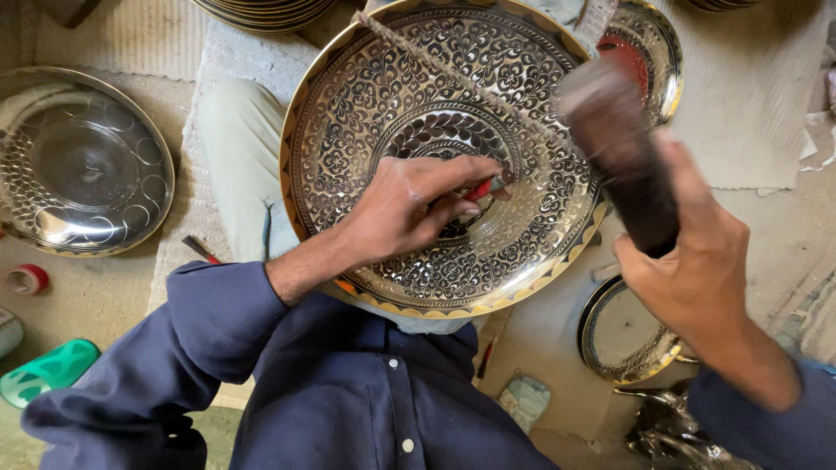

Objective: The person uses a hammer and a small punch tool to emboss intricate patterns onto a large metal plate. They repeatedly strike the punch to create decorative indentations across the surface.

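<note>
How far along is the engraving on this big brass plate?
Mostly done: leaf patterns cover the large plate rim to centre. The left hand holds a red-handled tool near the middle; the right hand grips a dark mallet. Only the centre seems left.

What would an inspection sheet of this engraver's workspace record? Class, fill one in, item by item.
Surface: floor with pale woven mats.
Job's things: large engraved brass plate propped on the lap; red-handled chisel; dark wooden mallet.
Clutter: plain metal plate, small plate, red tape roll, green object.
Grippers: left hand fingers pinch the chisel against the plate; right hand grips the mallet, raised.
Cables: nothing seen.
Surroundings: stacked plates at the top edge.
</note>
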